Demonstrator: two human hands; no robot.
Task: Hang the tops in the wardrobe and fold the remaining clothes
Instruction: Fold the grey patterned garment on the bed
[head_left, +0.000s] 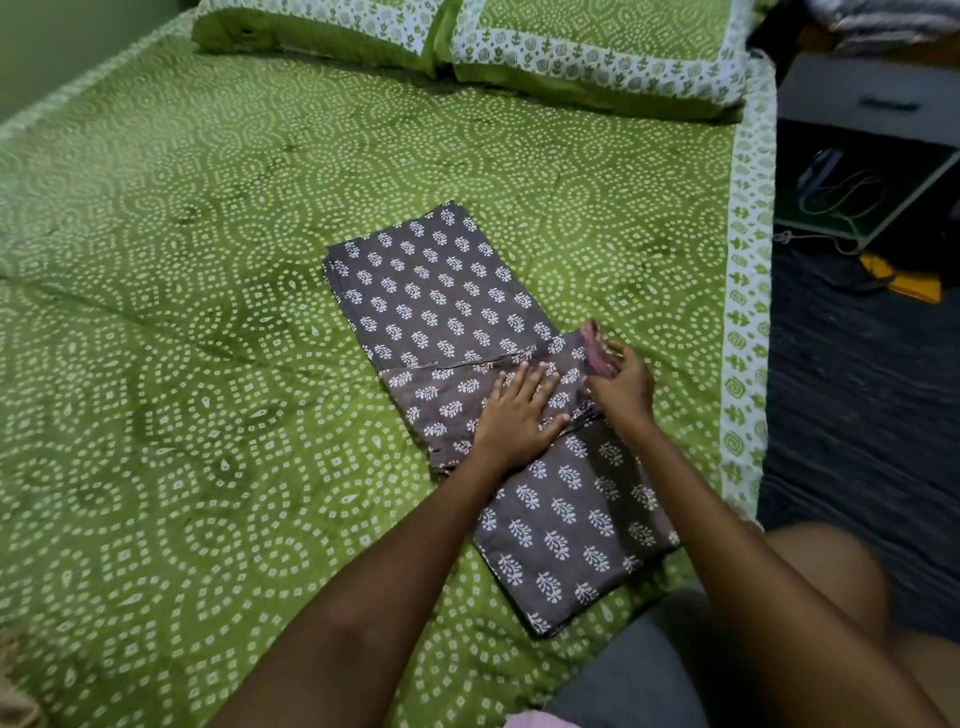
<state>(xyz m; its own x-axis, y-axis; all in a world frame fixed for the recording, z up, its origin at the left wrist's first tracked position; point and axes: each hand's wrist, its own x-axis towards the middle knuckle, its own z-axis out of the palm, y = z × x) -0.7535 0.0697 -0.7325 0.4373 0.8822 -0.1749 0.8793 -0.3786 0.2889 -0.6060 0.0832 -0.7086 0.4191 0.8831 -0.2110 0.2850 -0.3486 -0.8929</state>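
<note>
The grey printed trousers (457, 332) lie half-folded on the near right of the green bedspread (156, 312). The left hand (514, 415) presses flat on the fold; the right hand (621, 382) pinches the pink-lined waistband edge. Thin, limp cotton, probably light; best held at edges and corners.

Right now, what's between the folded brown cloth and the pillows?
Only bare green bedsheet lies between the cloth and the pillows, seen in the head view.

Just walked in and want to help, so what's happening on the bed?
A person is folding a brown printed garment laid out on the green bedspread. The left hand presses flat on a folded-over section, while the right hand pinches the pink-lined edge beside it. Two pillows sit at the head.
</note>
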